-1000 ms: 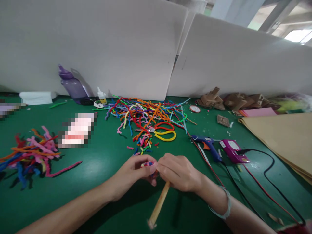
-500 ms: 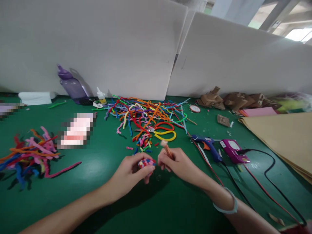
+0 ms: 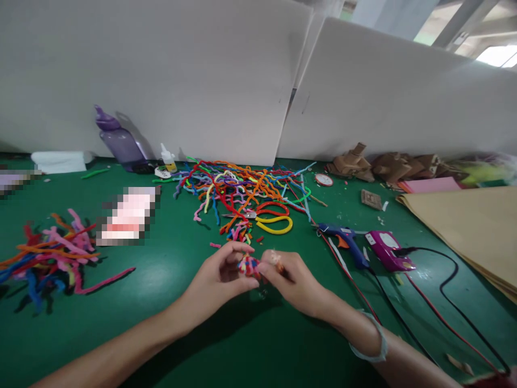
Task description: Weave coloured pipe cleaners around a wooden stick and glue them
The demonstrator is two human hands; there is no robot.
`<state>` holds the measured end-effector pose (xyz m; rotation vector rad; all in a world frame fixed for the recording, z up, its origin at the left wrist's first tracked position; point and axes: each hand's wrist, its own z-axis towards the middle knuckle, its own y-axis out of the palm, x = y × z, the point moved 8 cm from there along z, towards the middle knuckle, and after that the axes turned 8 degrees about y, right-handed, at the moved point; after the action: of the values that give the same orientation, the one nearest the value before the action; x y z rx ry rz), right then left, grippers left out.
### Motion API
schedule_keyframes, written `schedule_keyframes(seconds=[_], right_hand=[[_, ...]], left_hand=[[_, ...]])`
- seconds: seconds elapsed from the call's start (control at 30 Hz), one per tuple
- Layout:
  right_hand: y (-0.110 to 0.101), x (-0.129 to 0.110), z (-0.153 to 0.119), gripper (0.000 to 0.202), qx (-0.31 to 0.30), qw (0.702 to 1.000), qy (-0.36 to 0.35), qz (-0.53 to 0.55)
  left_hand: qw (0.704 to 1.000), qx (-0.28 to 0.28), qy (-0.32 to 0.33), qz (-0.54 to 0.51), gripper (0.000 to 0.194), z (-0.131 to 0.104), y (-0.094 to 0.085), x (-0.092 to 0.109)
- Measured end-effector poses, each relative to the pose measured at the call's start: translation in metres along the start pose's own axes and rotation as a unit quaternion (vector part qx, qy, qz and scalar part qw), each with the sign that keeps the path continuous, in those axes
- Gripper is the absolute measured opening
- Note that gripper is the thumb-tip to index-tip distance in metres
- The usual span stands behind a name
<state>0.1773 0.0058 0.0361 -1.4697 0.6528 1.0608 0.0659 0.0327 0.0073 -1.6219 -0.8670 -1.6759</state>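
My left hand (image 3: 220, 275) curves around a small multicoloured fuzzy ball (image 3: 247, 265), which shows red, pink, blue and white bits between its fingers and thumb. My right hand (image 3: 293, 275) is closed and meets the ball's right side with its thumb and fingertips. A brownish stick-like thing with a pale tip (image 3: 274, 260) is tucked in that hand, mostly hidden by the fingers; its kind is unclear. Just beyond the hands lie short cut pieces of pipe cleaner (image 3: 238, 233) and scissors (image 3: 274, 218) with one red and one yellow handle.
Behind the scissors is a tangle of pipe cleaners (image 3: 242, 180); another pile (image 3: 56, 248) lies left. A blue glue gun (image 3: 347, 242) and a purple device (image 3: 388, 250) with cables are on the right. A purple bottle (image 3: 121, 143) and small glue bottle (image 3: 168, 160) stand near the white panels.
My right hand has moved left and down to the ball, and the stick-like thing has tilted lower. The left hand's fingers have spread a little, showing the ball more.
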Motion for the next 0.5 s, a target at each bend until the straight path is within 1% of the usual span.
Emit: schedule_keyframes(seconds=[0.07,0.17,0.23,0.3,0.37,0.43,0.5], right_hand=[[-0.002,0.0,-0.001,0.025,0.018,1.0,-0.014,-0.013],[0.0,-0.002,-0.002,0.015,-0.009,0.997,-0.025,-0.07],[0.003,-0.004,-0.002,0.008,-0.029,0.988,-0.039,-0.15],[0.005,-0.008,-0.003,0.003,-0.038,0.968,-0.065,-0.239],[0.007,-0.01,-0.004,0.005,-0.04,0.947,-0.088,-0.305],[0.01,-0.012,-0.006,0.009,-0.037,0.937,-0.107,-0.329],[0.01,-0.014,-0.008,0.013,-0.026,0.938,-0.127,-0.321]], left_hand=[[0.999,0.011,-0.02,-0.032,0.036,0.002,-0.002,-0.004],[1.0,0.014,-0.011,-0.019,0.026,0.004,-0.006,-0.001],[1.0,0.006,0.015,0.008,0.021,0.005,-0.008,0.004],[0.997,-0.012,0.055,0.06,0.018,0.007,-0.009,0.011],[0.987,-0.03,0.103,0.121,0.017,0.007,-0.01,0.017],[0.974,-0.038,0.145,0.171,0.014,0.007,-0.011,0.022],[0.963,-0.043,0.164,0.208,0.006,0.005,-0.012,0.024]])
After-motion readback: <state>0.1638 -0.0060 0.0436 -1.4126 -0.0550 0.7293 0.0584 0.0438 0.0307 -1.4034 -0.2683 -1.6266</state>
